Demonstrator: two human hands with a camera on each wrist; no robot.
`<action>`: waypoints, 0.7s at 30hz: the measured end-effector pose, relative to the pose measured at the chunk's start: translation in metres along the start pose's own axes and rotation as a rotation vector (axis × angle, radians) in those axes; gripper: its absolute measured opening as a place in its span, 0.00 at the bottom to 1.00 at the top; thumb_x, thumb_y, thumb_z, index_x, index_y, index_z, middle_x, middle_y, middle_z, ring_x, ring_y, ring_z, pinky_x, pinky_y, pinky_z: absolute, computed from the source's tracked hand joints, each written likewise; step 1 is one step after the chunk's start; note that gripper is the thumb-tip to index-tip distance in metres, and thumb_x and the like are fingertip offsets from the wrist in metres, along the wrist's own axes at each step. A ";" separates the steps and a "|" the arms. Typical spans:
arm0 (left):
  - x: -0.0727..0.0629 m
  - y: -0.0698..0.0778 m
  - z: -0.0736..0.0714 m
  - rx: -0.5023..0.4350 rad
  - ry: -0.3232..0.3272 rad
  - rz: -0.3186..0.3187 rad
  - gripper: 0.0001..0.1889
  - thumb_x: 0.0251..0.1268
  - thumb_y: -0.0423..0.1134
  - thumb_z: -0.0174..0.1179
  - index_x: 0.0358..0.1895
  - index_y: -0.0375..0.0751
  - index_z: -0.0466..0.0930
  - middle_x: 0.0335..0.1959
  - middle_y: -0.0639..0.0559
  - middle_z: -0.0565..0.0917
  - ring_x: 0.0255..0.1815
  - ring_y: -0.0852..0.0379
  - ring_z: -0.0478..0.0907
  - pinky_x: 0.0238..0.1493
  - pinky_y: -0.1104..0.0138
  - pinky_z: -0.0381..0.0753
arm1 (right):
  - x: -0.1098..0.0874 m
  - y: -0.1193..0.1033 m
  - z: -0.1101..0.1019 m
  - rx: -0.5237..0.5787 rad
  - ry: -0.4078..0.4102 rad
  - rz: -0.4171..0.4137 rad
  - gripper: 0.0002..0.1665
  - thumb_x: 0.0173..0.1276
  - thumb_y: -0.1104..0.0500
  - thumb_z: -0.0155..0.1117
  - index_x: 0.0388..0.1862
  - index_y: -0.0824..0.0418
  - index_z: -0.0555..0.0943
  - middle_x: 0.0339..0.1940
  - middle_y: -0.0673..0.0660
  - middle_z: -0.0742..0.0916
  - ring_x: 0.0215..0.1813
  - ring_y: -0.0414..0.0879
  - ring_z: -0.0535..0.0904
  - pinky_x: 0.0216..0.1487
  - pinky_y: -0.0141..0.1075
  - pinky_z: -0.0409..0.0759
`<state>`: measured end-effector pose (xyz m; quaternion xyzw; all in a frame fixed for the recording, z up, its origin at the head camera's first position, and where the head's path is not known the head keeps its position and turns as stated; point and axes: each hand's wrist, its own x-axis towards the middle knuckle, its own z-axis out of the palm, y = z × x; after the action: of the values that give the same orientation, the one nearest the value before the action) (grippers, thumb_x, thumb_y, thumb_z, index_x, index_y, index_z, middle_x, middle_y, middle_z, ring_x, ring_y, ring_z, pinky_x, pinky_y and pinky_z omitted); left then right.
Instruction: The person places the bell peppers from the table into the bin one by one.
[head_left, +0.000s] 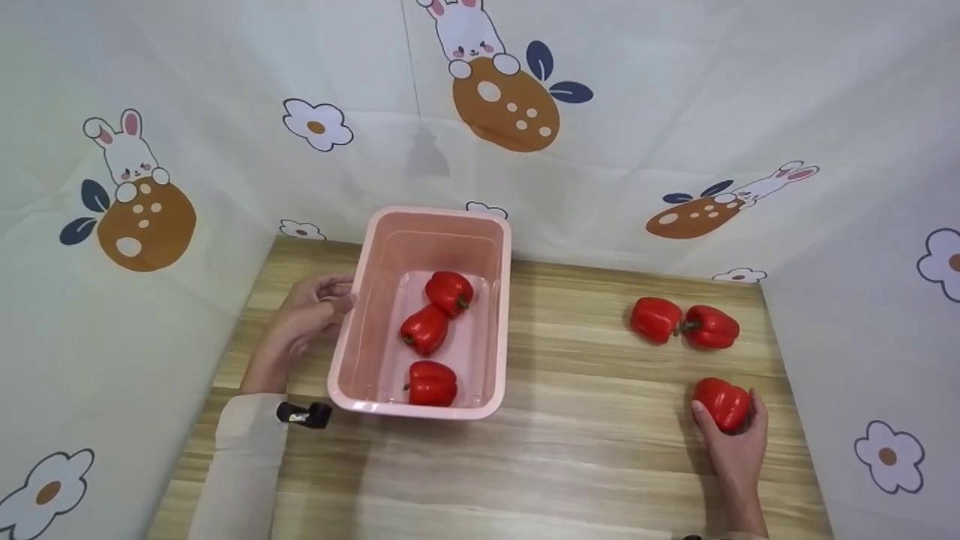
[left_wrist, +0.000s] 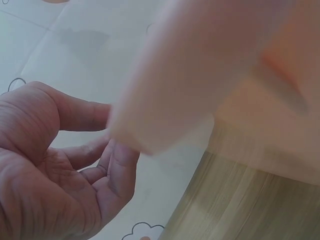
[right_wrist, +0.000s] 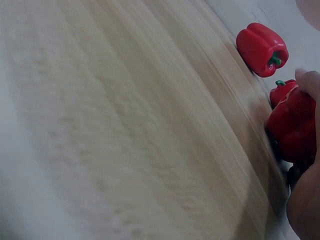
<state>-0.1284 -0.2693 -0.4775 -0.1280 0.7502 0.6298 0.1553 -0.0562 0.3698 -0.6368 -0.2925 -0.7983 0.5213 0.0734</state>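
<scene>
My left hand (head_left: 309,313) is at the left side of a pink plastic bin (head_left: 345,375); in the left wrist view the thumb and fingers (left_wrist: 122,165) pinch its edge. Inside the bin lie a bell pepper (head_left: 449,292), a second bell pepper (head_left: 424,331) touching it, and a third bell pepper (head_left: 433,384) nearer the front. Over at the right, my right hand (head_left: 739,450) grips another red bell pepper (head_left: 721,403) between thumb and fingers. Beyond that hand, two more bell peppers (head_left: 655,320) lie with their stems together.
Everything is on a wood-grain table (head_left: 585,450). Pale cloth walls (head_left: 600,187) printed with rabbits and flowers rise along the back and both sides. The bin stands near the back wall, left of the middle.
</scene>
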 end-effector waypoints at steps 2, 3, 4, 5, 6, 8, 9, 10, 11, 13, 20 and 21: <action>0.001 0.001 0.000 -0.006 -0.002 -0.001 0.31 0.75 0.29 0.56 0.78 0.27 0.62 0.59 0.40 0.77 0.44 0.60 0.84 0.50 0.67 0.94 | 0.003 -0.002 0.000 -0.033 -0.016 0.013 0.68 0.66 0.41 0.78 0.90 0.52 0.43 0.88 0.62 0.57 0.86 0.62 0.54 0.85 0.66 0.65; 0.001 0.001 0.000 -0.007 -0.002 0.000 0.31 0.75 0.28 0.56 0.78 0.27 0.62 0.59 0.40 0.77 0.43 0.60 0.84 0.49 0.66 0.94 | 0.004 -0.004 0.001 -0.045 -0.022 0.021 0.69 0.65 0.41 0.78 0.90 0.51 0.42 0.88 0.63 0.57 0.86 0.62 0.54 0.83 0.67 0.67; 0.001 0.001 0.000 -0.006 -0.002 0.003 0.31 0.75 0.28 0.56 0.78 0.26 0.62 0.58 0.40 0.78 0.43 0.61 0.84 0.49 0.66 0.94 | 0.005 -0.005 0.001 -0.056 -0.026 0.029 0.69 0.65 0.40 0.78 0.90 0.51 0.42 0.88 0.63 0.58 0.85 0.62 0.54 0.82 0.67 0.68; 0.001 0.001 0.001 -0.007 -0.004 0.006 0.31 0.76 0.28 0.56 0.78 0.26 0.62 0.58 0.40 0.78 0.43 0.61 0.84 0.48 0.67 0.95 | 0.006 -0.006 0.002 -0.062 -0.029 0.033 0.69 0.65 0.40 0.78 0.90 0.51 0.42 0.87 0.63 0.58 0.85 0.63 0.54 0.81 0.68 0.69; 0.001 0.000 0.001 -0.009 -0.008 0.009 0.30 0.76 0.28 0.56 0.78 0.26 0.62 0.58 0.40 0.78 0.42 0.61 0.85 0.48 0.66 0.95 | 0.007 -0.007 0.002 -0.061 -0.029 0.035 0.70 0.65 0.40 0.78 0.90 0.51 0.42 0.87 0.63 0.58 0.85 0.63 0.54 0.80 0.68 0.70; 0.001 0.000 0.000 -0.010 -0.010 0.011 0.30 0.76 0.28 0.57 0.78 0.26 0.63 0.58 0.41 0.78 0.42 0.61 0.85 0.46 0.67 0.95 | 0.008 -0.007 0.004 -0.058 -0.025 0.040 0.70 0.64 0.40 0.78 0.90 0.50 0.42 0.87 0.62 0.59 0.85 0.62 0.55 0.80 0.68 0.71; 0.000 -0.001 0.000 -0.007 -0.009 0.013 0.30 0.75 0.28 0.57 0.78 0.26 0.63 0.58 0.41 0.79 0.41 0.61 0.85 0.46 0.67 0.95 | 0.008 -0.007 0.005 -0.057 -0.023 0.035 0.69 0.65 0.41 0.78 0.90 0.49 0.42 0.87 0.62 0.59 0.84 0.62 0.55 0.79 0.68 0.71; 0.000 -0.001 0.000 -0.004 -0.010 0.014 0.31 0.75 0.29 0.57 0.78 0.26 0.63 0.58 0.41 0.79 0.41 0.62 0.85 0.45 0.67 0.95 | 0.008 -0.007 0.006 -0.056 -0.021 0.029 0.69 0.65 0.41 0.78 0.90 0.49 0.42 0.87 0.62 0.60 0.84 0.62 0.55 0.79 0.68 0.71; 0.000 -0.001 0.000 0.000 -0.008 0.014 0.31 0.75 0.29 0.58 0.78 0.26 0.63 0.58 0.41 0.79 0.40 0.62 0.85 0.43 0.68 0.94 | 0.008 -0.007 0.007 -0.054 -0.019 0.021 0.68 0.65 0.41 0.78 0.90 0.49 0.43 0.87 0.62 0.60 0.84 0.62 0.56 0.79 0.69 0.72; 0.000 -0.002 -0.001 0.011 0.002 0.011 0.31 0.75 0.29 0.58 0.78 0.26 0.63 0.58 0.41 0.79 0.40 0.63 0.85 0.42 0.70 0.93 | 0.008 -0.007 0.008 -0.051 -0.014 0.006 0.66 0.65 0.41 0.78 0.89 0.48 0.45 0.86 0.61 0.62 0.83 0.61 0.56 0.79 0.68 0.72; 0.000 0.000 -0.001 -0.003 -0.008 0.020 0.31 0.75 0.29 0.57 0.78 0.25 0.62 0.59 0.38 0.78 0.43 0.60 0.85 0.47 0.67 0.95 | 0.006 -0.007 0.011 -0.029 0.037 -0.045 0.60 0.67 0.44 0.77 0.88 0.50 0.52 0.82 0.59 0.68 0.80 0.57 0.61 0.76 0.63 0.75; 0.000 -0.001 0.000 -0.004 -0.008 0.022 0.31 0.74 0.28 0.57 0.78 0.25 0.62 0.60 0.37 0.77 0.43 0.59 0.85 0.47 0.67 0.95 | 0.006 -0.007 0.011 -0.026 0.045 -0.049 0.59 0.67 0.45 0.77 0.87 0.50 0.53 0.81 0.59 0.69 0.79 0.56 0.62 0.75 0.62 0.76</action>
<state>-0.1279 -0.2697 -0.4778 -0.1177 0.7498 0.6334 0.1509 -0.0687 0.3622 -0.6368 -0.2853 -0.8101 0.5023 0.1004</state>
